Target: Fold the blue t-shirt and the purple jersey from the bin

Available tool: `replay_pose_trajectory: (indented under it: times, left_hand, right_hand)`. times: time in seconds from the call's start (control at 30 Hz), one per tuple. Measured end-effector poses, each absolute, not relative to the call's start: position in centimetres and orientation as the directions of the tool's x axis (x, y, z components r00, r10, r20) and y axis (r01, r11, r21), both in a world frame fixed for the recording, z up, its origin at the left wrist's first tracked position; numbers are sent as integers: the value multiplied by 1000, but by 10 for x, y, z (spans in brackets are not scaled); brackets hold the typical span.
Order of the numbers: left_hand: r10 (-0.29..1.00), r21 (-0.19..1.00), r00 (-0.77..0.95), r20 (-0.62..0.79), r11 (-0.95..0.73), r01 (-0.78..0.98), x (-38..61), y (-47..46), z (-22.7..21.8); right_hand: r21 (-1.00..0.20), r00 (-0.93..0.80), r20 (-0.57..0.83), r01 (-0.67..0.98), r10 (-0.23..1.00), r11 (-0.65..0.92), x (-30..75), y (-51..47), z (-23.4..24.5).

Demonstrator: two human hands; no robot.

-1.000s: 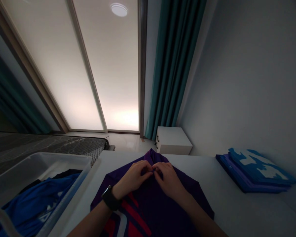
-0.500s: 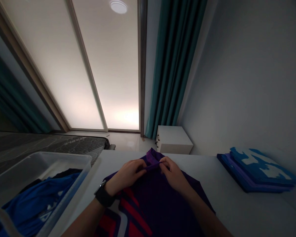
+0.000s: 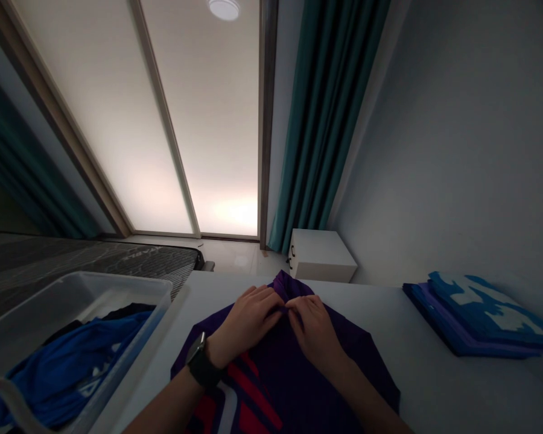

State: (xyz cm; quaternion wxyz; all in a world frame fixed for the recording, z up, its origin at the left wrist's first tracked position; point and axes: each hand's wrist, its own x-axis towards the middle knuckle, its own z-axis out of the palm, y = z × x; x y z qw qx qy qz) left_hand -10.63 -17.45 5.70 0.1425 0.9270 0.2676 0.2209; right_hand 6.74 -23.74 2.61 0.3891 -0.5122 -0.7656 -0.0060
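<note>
A dark purple shirt (image 3: 308, 380) with red and white markings lies spread on the white table (image 3: 434, 386), its collar end pointing away from me. My left hand (image 3: 252, 316), with a watch (image 3: 203, 361) on the wrist, pinches the collar (image 3: 287, 286) from the left. From the right, my right hand (image 3: 314, 325) pinches the same collar, its fingertips almost meeting those of the left. The cloth between the fingertips is mostly hidden by them.
On the left stands a clear plastic bin (image 3: 163, 301) holding blue clothing (image 3: 81, 361). A stack of folded clothes (image 3: 484, 313), blue and purple, lies at the table's right. Beyond the far edge are a white cabinet (image 3: 321, 253) and a teal curtain (image 3: 330, 132).
Both hands have come closer together at the collar, the left moving right. The collar opening is more covered. The view has shifted slightly.
</note>
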Motion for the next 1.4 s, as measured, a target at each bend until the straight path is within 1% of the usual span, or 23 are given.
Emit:
replay_pose_trajectory:
  times: [0.07,0.1,0.17,0.23,0.33,0.43,0.6,0.73,0.83,1.0,1.13,1.23,1.33,1.4]
  left_hand:
    - [521,302,765,378,-851,430,-107,-175,54]
    - [504,278,768,395,-863,423,-107,-174,53]
    - [482,255,772,416,-876,409,-108,-173,50]
    - [481,261,769,421,-876,405,-109,-173,49]
    - [498,295,764,410,-865,405,-107,-173,47]
    - [516,350,761,394,-849,395,-106,-175,49]
    - [547,502,756,359,-796,337,-108,-177,58]
    - [579,636,760,294,-712,296,-110,-175,63]
    - [614,687,742,270,-662,298,-109,-174,61]
    - [642,704,710,290,-646,296,-107,-173,55]
    - [658,709,691,299,-638,301,-107,-174,55]
    - [648,703,700,301,-646,296,-107,-175,57]
    - [614,688,725,312,-672,274,-107,-174,58]
    - [602,673,734,313,-686,276,-107,-173,58]
  right_hand:
    - [-300,-208,637,821,743,487,66,-238,25]
    - [-275,-215,648,829,731,488,66,-238,25]
    - [-267,-217,659,827,720,494,66,-238,24]
    - [-296,-210,659,810,723,506,67,-237,24]
    - [-352,-191,656,779,731,519,67,-236,25]
    - [-381,-172,655,765,735,519,68,-236,25]
    - [-392,-164,652,763,740,514,69,-236,24]
    - [-448,-121,620,756,775,477,67,-236,24]
    - [-506,-93,595,728,798,462,66,-237,26]
    - [-586,-52,559,681,828,438,68,-238,31]
    - [-613,-113,540,626,834,482,69,-238,34]
    - [-623,-130,536,606,834,495,67,-239,33]
    - [-614,-125,519,633,846,470,70,-237,33]
    - [-582,-127,487,690,864,430,79,-235,36]
